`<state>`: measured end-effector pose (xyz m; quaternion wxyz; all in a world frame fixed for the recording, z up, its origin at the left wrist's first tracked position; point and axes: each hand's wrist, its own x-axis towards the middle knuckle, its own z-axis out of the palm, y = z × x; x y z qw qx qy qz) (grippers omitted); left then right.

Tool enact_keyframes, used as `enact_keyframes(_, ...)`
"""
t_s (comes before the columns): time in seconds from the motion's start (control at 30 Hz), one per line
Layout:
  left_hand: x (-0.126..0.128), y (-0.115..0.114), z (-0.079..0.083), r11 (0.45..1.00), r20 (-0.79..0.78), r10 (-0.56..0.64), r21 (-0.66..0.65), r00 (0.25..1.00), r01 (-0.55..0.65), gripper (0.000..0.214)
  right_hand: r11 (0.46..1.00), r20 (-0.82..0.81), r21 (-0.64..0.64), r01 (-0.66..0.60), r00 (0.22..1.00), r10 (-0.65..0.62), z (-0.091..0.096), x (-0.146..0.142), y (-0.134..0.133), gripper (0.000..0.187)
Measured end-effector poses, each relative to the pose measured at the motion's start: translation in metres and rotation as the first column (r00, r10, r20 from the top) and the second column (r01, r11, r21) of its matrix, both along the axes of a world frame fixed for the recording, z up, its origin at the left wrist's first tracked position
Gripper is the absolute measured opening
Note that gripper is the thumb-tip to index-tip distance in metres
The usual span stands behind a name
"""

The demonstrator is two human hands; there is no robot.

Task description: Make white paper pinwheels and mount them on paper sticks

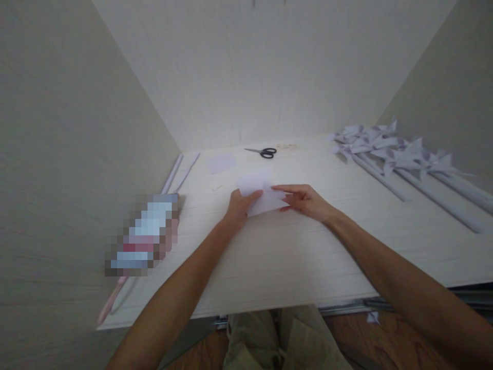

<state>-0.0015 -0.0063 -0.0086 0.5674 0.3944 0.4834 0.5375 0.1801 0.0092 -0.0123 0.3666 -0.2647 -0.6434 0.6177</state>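
The piece of white paper is out in front, near the middle of the white surface. I can't tell if it lies flat or is lifted a bit. The left hand holds its left side, with the thumb on top and the other fingers mostly hidden. The right hand is at the other side with its fingers spread a little. They reach the paper, but I can't tell if they pinch it.

The paper should be very light. It looks thin and smooth, so it would likely bend easily, slide around, and crease or rip if pulled hard. The best place to hold it is by the edges or corners, softly, with thumb and fingers.

Another flat paper sheet, with straight sides, lies farther back. Near it are scissors with round black handles and a pointy, hard blade. On the right, white pinwheels lie in a bunch, with folded, pointy petals that look easy to squash. Their sticks are long, round and pale.
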Motion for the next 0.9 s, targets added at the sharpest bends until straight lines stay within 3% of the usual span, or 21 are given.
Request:
enact_keyframes(0.17,0.002,-0.001,-0.001,1.000,-0.072,-0.027,-0.013,0.997,0.026,0.031,0.976,0.116,0.211,0.044,0.991,-0.069,0.001,0.000,0.001,0.016)
enact_keyframes(0.53,0.001,-0.001,-0.002,1.000,-0.308,-0.017,0.011,0.951,0.022,0.032,0.981,0.179,0.194,0.009,0.983,-0.044,0.000,-0.002,0.003,0.009)
enact_keyframes(0.73,0.005,-0.003,-0.002,0.998,-0.430,-0.029,0.041,0.902,0.052,0.035,0.969,0.146,0.128,0.209,0.963,-0.227,-0.003,-0.009,0.000,0.013)
enact_keyframes(0.9,0.006,-0.006,0.000,0.997,-0.496,-0.009,0.066,0.869,0.048,0.031,0.938,0.157,0.192,0.290,0.934,-0.321,-0.002,-0.013,-0.001,0.014)
